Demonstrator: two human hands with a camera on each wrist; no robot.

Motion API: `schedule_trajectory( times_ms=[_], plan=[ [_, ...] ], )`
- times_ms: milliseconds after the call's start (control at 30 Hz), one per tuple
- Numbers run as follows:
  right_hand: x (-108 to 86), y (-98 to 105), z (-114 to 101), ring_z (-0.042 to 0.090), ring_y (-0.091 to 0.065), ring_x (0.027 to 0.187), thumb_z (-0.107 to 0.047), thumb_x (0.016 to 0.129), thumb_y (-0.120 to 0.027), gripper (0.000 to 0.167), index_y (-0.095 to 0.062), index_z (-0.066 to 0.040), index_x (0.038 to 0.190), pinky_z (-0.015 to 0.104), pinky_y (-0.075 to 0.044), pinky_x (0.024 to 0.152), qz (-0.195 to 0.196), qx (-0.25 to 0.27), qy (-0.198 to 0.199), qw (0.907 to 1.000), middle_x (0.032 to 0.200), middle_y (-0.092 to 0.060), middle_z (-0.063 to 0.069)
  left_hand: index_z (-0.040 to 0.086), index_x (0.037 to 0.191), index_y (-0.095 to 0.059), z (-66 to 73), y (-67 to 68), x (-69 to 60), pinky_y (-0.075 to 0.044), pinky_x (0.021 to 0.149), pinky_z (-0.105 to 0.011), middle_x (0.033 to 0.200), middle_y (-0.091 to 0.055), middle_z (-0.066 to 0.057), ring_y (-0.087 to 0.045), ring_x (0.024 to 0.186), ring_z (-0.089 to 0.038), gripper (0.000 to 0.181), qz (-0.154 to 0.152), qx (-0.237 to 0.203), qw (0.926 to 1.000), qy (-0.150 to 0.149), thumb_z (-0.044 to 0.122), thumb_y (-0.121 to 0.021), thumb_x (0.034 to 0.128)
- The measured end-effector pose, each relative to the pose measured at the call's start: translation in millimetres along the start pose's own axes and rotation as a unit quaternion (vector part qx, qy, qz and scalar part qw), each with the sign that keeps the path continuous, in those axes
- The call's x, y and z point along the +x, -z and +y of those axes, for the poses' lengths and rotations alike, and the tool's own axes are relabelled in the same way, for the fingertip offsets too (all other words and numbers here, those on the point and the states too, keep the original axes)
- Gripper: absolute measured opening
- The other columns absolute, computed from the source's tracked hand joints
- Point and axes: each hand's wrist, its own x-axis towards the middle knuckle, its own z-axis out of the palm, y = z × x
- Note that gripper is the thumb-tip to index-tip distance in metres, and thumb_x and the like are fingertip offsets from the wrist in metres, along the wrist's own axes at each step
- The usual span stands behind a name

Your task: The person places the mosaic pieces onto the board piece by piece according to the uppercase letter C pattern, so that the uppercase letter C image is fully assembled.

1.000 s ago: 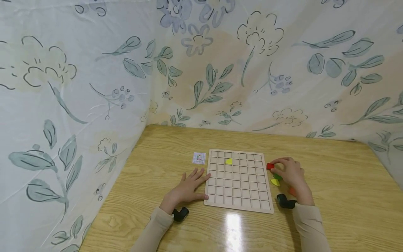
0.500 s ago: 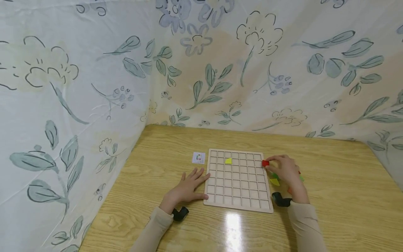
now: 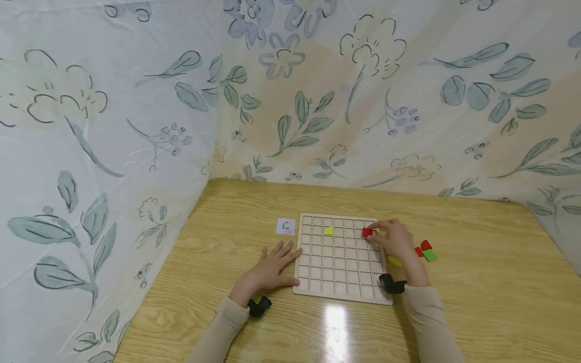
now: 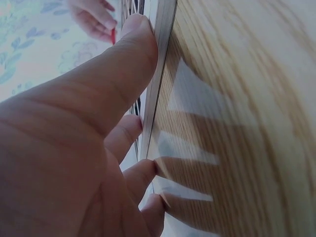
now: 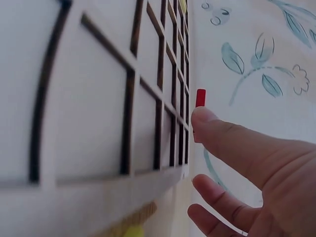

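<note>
A thin red piece (image 3: 367, 232), roughly square, is pinched in the right hand (image 3: 394, 239) over the far right part of a pale grid board (image 3: 340, 262). The board lies flat, 1 rounded yellow piece (image 3: 328, 231) in a far-side cell.

Left hand (image 3: 269, 269), fingers spread, thumb out; right hand (image 3: 397, 241), fingers pinching; 2 forearms (image 3: 428, 315) extended forward.

card (image 3: 286, 226) left of board (image 3: 340, 263) | loose tiles (image 3: 429, 255) right | cloth (image 3: 290, 75) behind
</note>
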Motion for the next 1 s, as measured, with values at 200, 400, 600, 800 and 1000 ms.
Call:
schedule_trajectory(
  times_ms=[200, 400, 600, 800, 1000],
  plan=[
    [6.4, -6, -9, 0.047, -0.043, 0.105, -0.024, 0.084, -0.068, 0.028, -0.068, -0.012, 0.109, 0.055, -0.038, 0.071, -0.003, 0.011, 0.011, 0.9999, 0.115, -0.051, 0.026, 0.021, 0.148, -0.025, 1.0, 2.0, -0.6, 0.002, 0.107, -0.065, 0.155, -0.011, -0.011, -0.002, 0.142, -0.037, 0.076, 0.001, 0.002, 1.0, -0.001, 0.047, -0.059, 0.0857],
    [13.7, -12, -19, 0.046, -0.043, 0.108, -0.024, 0.084, -0.068, 0.027, -0.068, -0.012, 0.108, 0.058, -0.035, 0.077, -0.014, 0.024, 0.015, 0.9995, 0.116, -0.051, 0.026, 0.02, 0.148, -0.024, 0.6, 2.1, -0.2, 0.002, 0.107, -0.065, 0.155, -0.011, -0.011, -0.002, 0.142, -0.036, 0.076, 0.001, 0.005, 1.0, -0.001, 0.047, -0.059, 0.0858],
    [19.5, -19, -27, 0.047, -0.044, 0.108, -0.024, 0.083, -0.07, 0.027, -0.068, -0.012, 0.107, 0.061, -0.035, 0.078, -0.013, 0.016, 0.024, 0.9995, 0.116, -0.052, 0.026, 0.021, 0.148, -0.024, -0.3, 1.5, -0.3, 0.002, 0.107, -0.064, 0.156, -0.01, -0.01, -0.001, 0.142, -0.036, 0.077, 0.0, 0.004, 1.0, 0.0, 0.047, -0.059, 0.0856],
    [23.3, -28, -33, 0.045, -0.044, 0.108, -0.026, 0.081, -0.071, 0.027, -0.069, -0.014, 0.105, 0.06, -0.035, 0.081, -0.024, 0.016, 0.019, 0.9994, 0.114, -0.052, 0.023, 0.021, 0.148, -0.024, 2.4, 2.6, -1.6, 0.003, 0.107, -0.065, 0.156, -0.01, -0.011, -0.001, 0.142, -0.036, 0.076, -0.002, -0.003, 1.0, 0.0, 0.046, -0.06, 0.0858],
    [25.3, -33, -39, 0.045, -0.043, 0.108, -0.027, 0.08, -0.073, 0.026, -0.07, -0.015, 0.103, 0.058, -0.034, 0.08, -0.029, 0.009, 0.013, 0.9995, 0.114, -0.052, 0.023, 0.02, 0.148, -0.024, 2.8, 2.4, -1.9, 0.003, 0.107, -0.065, 0.156, -0.01, -0.011, -0.001, 0.142, -0.036, 0.076, -0.002, -0.002, 1.0, -0.001, 0.046, -0.06, 0.0857]
  ],
)
